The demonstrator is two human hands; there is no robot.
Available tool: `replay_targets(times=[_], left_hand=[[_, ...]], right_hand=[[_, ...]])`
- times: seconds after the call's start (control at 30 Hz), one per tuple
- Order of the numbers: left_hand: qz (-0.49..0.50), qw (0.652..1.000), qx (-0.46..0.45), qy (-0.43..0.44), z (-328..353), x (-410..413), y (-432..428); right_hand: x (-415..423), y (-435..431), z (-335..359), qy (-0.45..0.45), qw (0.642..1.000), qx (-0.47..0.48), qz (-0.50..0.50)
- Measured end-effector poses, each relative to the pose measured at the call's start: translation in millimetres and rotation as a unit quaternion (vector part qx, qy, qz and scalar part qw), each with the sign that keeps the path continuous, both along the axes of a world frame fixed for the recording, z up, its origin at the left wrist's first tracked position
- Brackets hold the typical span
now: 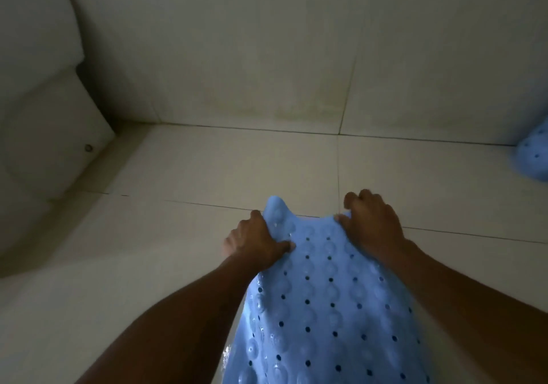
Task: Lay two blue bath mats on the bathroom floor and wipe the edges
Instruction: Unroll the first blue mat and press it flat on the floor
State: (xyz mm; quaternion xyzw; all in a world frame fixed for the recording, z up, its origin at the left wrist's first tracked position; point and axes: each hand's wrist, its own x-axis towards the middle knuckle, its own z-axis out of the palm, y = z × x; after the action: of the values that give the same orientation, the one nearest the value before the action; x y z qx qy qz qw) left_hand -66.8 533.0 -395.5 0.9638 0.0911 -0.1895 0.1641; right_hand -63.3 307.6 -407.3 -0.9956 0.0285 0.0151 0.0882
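My left hand and right hand pinched the far end of the blue bath mat, its length running toward me.

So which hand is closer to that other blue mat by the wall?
Right. The right hand grips the held mat on the side toward the other mat; the left hand grips its opposite corner, farther off.

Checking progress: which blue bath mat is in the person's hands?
The centre bath mat, gripped at its far edge by left hand and right hand; the other mat sits untouched at far right.
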Motion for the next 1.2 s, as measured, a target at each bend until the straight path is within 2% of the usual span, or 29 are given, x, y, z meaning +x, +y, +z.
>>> replay_targets(times=[0.07,0.13,0.2,0.27,0.3,0.37,0.47,0.53,0.6,0.67,0.73,0.8,0.93,1.03,1.13,1.2], left_hand=[[0.053,0.999,0.001,-0.011,3,7,12],[0.112,0.993,-0.031,-0.037,6,6,26],[0.145,0.983,-0.101,-0.05,2,-3,42],[0.135,0.979,-0.152,-0.03,-9,-14,62],[0.107,0.983,-0.146,-0.012,-13,-19,71],[0.016,0.997,-0.076,0.008,-17,-23,87],[-0.151,0.987,0.049,-0.038,-9,-30,84],[-0.228,0.972,0.053,-0.034,-10,-44,71],[-0.27,0.962,0.037,0.031,-23,-66,60],[-0.298,0.95,0.056,0.079,-39,-84,55],[-0.303,0.947,0.076,0.075,-48,-91,55],[-0.29,0.951,0.079,0.064,-51,-91,57],[-0.26,0.959,0.087,0.069,-53,-94,65],[-0.259,0.956,0.113,0.076,-50,-94,71],[-0.293,0.947,0.129,0.02,-45,-92,68],[-0.342,0.934,0.104,-0.019,-46,-95,58]], right_hand=[[-9,-2,1,-0.059,0.989,0.115,-0.069],[-26,-7,9,-0.067,0.975,0.139,-0.161],[-46,-12,7,0.019,0.962,0.143,-0.233],[-66,-13,6,0.128,0.935,0.185,-0.273],[-74,-11,5,0.157,0.922,0.214,-0.283],[-84,-6,4,0.17,0.902,0.267,-0.294],[-91,-5,8,0.173,0.871,0.342,-0.307],[-95,-9,12,0.188,0.836,0.403,-0.322],[-101,-11,16,0.206,0.811,0.448,-0.316],[-107,-11,23,0.207,0.797,0.484,-0.296],[-112,-12,24,0.194,0.783,0.519,-0.284],[-113,-16,25,0.191,0.773,0.532,-0.288],[-113,-31,31,0.206,0.787,0.493,-0.309],[-112,-39,35,0.236,0.785,0.493,-0.291],[-111,-35,37,0.259,0.786,0.492,-0.271],[-109,-29,36,0.26,0.784,0.494,-0.27]])
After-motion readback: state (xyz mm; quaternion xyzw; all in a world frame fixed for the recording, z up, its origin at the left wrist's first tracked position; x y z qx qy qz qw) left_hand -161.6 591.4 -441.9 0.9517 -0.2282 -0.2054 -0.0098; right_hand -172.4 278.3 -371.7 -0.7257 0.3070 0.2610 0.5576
